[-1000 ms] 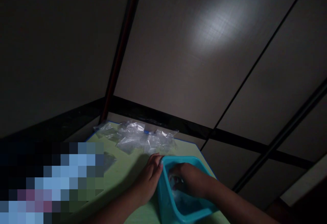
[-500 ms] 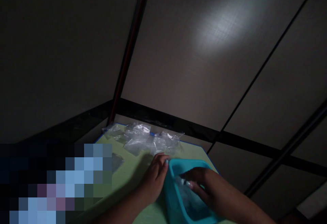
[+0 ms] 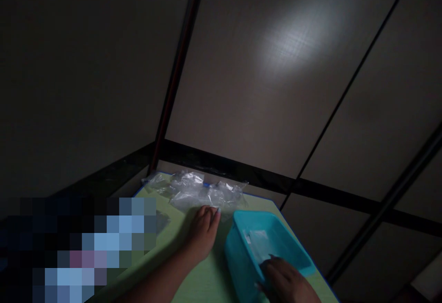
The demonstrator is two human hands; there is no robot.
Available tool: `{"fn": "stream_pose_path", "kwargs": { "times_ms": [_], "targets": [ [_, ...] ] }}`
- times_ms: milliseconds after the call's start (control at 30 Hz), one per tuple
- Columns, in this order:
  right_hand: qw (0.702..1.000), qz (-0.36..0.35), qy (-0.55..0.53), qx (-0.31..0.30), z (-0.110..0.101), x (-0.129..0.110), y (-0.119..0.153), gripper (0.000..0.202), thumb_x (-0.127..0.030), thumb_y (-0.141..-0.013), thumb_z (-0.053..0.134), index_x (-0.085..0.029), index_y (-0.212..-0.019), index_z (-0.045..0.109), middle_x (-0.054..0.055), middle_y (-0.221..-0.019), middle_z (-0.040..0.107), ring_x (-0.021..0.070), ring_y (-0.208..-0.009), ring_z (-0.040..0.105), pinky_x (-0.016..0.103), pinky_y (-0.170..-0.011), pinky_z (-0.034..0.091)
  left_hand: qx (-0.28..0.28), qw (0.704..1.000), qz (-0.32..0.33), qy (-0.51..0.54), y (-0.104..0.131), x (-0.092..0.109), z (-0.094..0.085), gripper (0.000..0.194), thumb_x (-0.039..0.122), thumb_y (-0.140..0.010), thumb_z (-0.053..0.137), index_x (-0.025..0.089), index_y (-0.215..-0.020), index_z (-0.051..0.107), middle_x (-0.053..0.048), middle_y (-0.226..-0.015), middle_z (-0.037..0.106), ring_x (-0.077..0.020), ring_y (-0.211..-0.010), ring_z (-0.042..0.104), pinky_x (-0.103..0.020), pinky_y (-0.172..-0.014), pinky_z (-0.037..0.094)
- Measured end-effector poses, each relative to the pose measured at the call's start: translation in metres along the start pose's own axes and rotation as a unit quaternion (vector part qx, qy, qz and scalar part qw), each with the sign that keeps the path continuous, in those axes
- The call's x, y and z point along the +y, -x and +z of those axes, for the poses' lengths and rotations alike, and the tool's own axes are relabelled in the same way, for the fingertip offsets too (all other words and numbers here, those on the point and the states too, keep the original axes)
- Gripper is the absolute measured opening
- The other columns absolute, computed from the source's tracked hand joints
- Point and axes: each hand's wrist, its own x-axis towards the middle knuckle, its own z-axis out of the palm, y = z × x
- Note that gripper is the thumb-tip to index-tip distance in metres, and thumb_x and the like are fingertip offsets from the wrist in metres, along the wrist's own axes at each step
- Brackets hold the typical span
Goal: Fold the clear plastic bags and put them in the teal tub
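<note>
A turquoise plastic basket stands on the pale green table, with a clear plastic packet inside it. My right hand is at the basket's near side, its fingers bent over the rim; whether they hold anything is hidden. My left hand rests left of the basket, apart from it, with its fingers curled near crumpled clear plastic bags. What the left fingers hold, if anything, cannot be made out.
More clear plastic lies at the table's left. Dark wall panels rise behind the table's blue edge. A blurred, pixelated patch covers the lower left.
My left hand has come off the basket and moved a little left. My right hand has moved from inside the basket towards its near side. The basket has turned and shifted right.
</note>
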Motion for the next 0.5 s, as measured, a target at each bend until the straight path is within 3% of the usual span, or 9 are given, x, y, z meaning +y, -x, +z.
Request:
{"fn": "stream_pose_path", "kwargs": {
  "times_ms": [133,267,367,500],
  "targets": [
    [0.997,0.068,0.026,-0.005,-0.019,0.022,0.0,0.012,-0.024,-0.081,0.051,-0.022,-0.087,0.061,0.008,-0.089,0.065,0.0237,-0.087,0.058,0.031,-0.078,0.042,-0.025,0.987,-0.044,-0.151,0.001,-0.004,-0.004,0.047,0.05,-0.085,0.03,0.017,-0.109,0.054,-0.014,-0.117,0.051,-0.028,-0.114,0.04,-0.046,-0.095,0.029],
    [0.99,0.137,0.034,-0.017,-0.031,0.055,-0.008,0.016,-0.027,-0.081,0.049,-0.02,-0.081,0.063,0.008,-0.085,0.065,0.0217,-0.081,0.058,0.029,-0.073,0.042,-0.064,0.955,-0.108,-0.267,0.003,-0.003,-0.009,0.06,0.054,-0.081,0.033,0.016,-0.126,0.043,-0.017,-0.14,0.027,-0.0321,-0.131,0.01,-0.055,-0.1,0.007],
    [0.988,0.15,0.028,-0.01,-0.03,0.089,-0.017,0.023,-0.032,-0.084,0.044,-0.02,-0.087,0.063,0.008,-0.089,0.064,0.0206,-0.081,0.058,0.029,-0.073,0.041,-0.071,0.938,-0.123,-0.317,0.004,-0.003,-0.01,0.06,0.053,-0.081,0.032,0.018,-0.129,0.04,-0.015,-0.143,0.017,-0.0317,-0.132,-0.002,-0.058,-0.098,-0.002],
    [0.988,0.151,0.033,0.006,-0.018,0.126,-0.03,0.027,-0.034,-0.084,0.041,-0.019,-0.089,0.063,0.009,-0.09,0.063,0.021,-0.083,0.057,0.03,-0.075,0.04,-0.057,0.922,-0.151,-0.351,0.007,-0.007,-0.006,0.058,0.054,-0.081,0.032,0.025,-0.13,0.037,-0.014,-0.145,0.01,-0.035,-0.13,-0.01,-0.068,-0.089,-0.004]
  ]
}}
